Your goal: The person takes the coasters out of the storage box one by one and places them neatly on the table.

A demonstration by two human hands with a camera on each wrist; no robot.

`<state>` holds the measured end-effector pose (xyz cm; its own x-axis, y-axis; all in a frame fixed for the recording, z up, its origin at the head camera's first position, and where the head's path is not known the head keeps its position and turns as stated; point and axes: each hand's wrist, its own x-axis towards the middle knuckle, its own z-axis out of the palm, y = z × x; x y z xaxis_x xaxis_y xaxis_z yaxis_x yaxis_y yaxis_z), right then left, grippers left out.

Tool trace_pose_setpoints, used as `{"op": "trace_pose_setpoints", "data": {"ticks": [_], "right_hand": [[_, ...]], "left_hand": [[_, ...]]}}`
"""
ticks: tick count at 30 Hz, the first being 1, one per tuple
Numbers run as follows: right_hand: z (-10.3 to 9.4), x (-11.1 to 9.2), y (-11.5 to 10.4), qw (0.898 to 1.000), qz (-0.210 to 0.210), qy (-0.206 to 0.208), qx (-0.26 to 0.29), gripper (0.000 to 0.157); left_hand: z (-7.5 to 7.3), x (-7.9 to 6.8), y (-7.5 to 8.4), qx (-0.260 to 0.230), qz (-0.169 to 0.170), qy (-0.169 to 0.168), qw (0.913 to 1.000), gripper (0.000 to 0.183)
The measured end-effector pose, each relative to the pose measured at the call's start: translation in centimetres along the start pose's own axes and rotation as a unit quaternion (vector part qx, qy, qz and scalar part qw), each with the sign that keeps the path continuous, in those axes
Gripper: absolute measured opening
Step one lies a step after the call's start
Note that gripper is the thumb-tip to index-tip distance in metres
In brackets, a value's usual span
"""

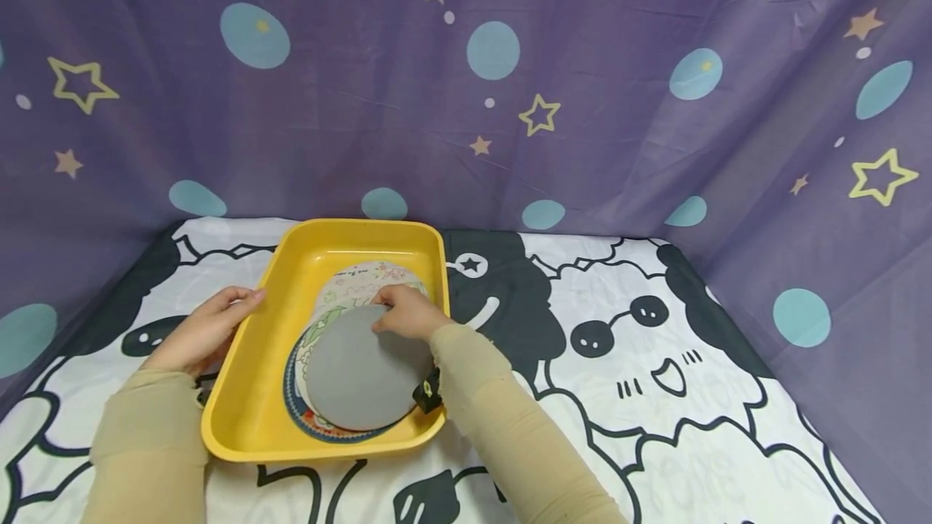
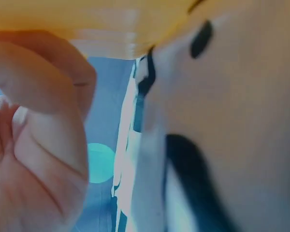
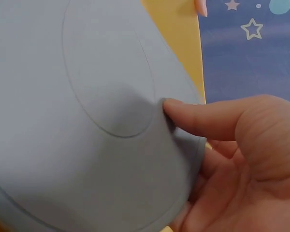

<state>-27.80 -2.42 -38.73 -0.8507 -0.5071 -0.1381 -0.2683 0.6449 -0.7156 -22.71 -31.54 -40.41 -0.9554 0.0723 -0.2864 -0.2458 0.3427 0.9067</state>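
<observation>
A yellow tray [image 1: 247, 395] with raised walls stands on the patterned cloth. My left hand [image 1: 211, 328] grips its left rim; in the left wrist view the curled fingers [image 2: 48, 72] sit against the tray's yellow side. Inside the tray, my right hand [image 1: 409, 312] pinches the edge of a plain grey round mat [image 1: 367, 378], thumb on top and fingers beneath, as the right wrist view shows. A faint oval line marks the grey face. Under it lie a round mat with coloured doodles [image 1: 367, 275] and a blue-rimmed patterned round mat [image 1: 294, 395], both partly covered.
The white cloth [image 1: 699, 475] with black cartoon sheep covers the table. Behind it and at both sides hangs a purple curtain [image 1: 582, 168] with stars and blue dots. A black strap [image 1: 428, 392] is at my right wrist, over the tray's right wall.
</observation>
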Motion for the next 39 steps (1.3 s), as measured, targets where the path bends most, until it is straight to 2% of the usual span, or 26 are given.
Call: {"op": "trace_pose_setpoints", "data": {"ticks": [6,11,14,18,23,31,35,39], "right_hand": [[0.0,0.0,-0.1,0.999,-0.021,0.009,0.026,0.020],[0.0,-0.1,-0.3,0.997,-0.033,0.002,0.072,0.019],[-0.1,-0.3,-0.5,0.996,-0.037,-0.001,0.080,0.017],[-0.4,-0.6,-1.0,0.998,-0.043,-0.003,0.047,0.015],[-1.0,-1.2,-2.1,0.998,-0.048,-0.005,-0.033,0.014],[-1.7,-2.7,-4.0,0.983,-0.087,-0.028,-0.159,0.028],[-2.2,-3.7,-4.8,0.979,-0.109,-0.031,-0.171,0.027],[-2.8,-4.5,-5.0,0.983,-0.114,-0.025,-0.139,0.024]], "left_hand": [[-0.3,-0.5,0.2,0.004,0.017,-0.007,0.9998,0.057],[-0.3,-0.9,0.4,0.026,-0.006,-0.005,0.9996,0.061],[-0.3,-1.1,0.5,0.031,-0.010,-0.008,0.9994,0.059],[-0.2,-1.1,0.6,0.027,-0.006,-0.010,0.9996,0.055],[-0.2,-1.0,0.6,0.018,-0.005,-0.009,0.9998,0.054],[-0.2,-0.8,0.3,-0.005,-0.001,-0.018,0.9998,0.053],[-0.3,-0.5,0.1,-0.013,0.000,-0.020,0.9997,0.053],[-0.2,-0.5,0.1,-0.013,0.000,-0.020,0.9997,0.054]]}}
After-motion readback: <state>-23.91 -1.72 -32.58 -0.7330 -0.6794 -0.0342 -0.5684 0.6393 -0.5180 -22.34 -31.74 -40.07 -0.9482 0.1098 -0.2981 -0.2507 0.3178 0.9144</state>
